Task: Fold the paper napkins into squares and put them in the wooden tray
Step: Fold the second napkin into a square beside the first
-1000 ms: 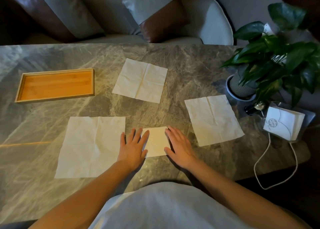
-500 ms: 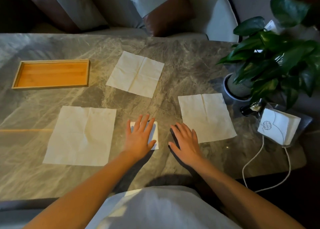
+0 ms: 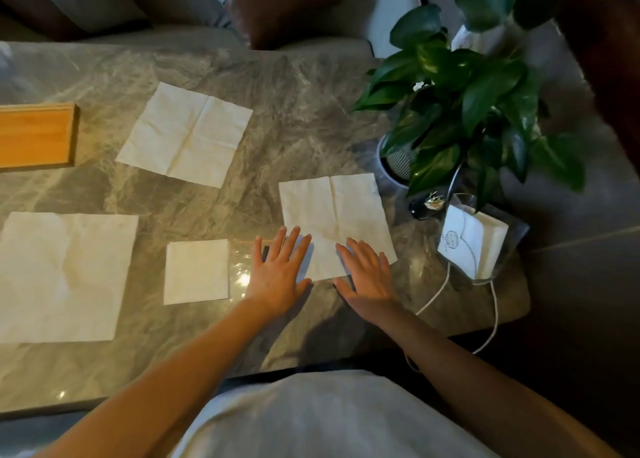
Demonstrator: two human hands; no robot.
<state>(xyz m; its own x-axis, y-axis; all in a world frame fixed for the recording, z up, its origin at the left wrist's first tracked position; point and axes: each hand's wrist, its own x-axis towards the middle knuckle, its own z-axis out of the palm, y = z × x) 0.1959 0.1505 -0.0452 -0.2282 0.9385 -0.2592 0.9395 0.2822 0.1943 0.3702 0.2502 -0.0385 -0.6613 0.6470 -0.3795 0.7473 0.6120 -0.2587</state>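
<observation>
A small folded napkin square point(image 3: 196, 271) lies flat on the marble table, left of my hands and untouched. My left hand point(image 3: 278, 270) and my right hand point(image 3: 367, 272) are spread flat, fingers apart, over the near edge of an unfolded white napkin point(image 3: 334, 215). Two more unfolded napkins lie open: one far centre point(image 3: 185, 133), one at the near left point(image 3: 64, 274). The wooden tray point(image 3: 36, 135) sits at the far left, cut off by the frame edge; its visible part holds nothing.
A potted plant point(image 3: 460, 111) with a white pot stands at the table's right end. Beside it are a pack of napkins point(image 3: 472, 241) and a white cable point(image 3: 491, 305) trailing off the edge. Sofa cushions point(image 3: 284, 3) lie beyond the table.
Both hands left the folded square and moved right onto the near edge of the right-hand unfolded napkin. The view also swung right, so the tray is now partly out of frame.
</observation>
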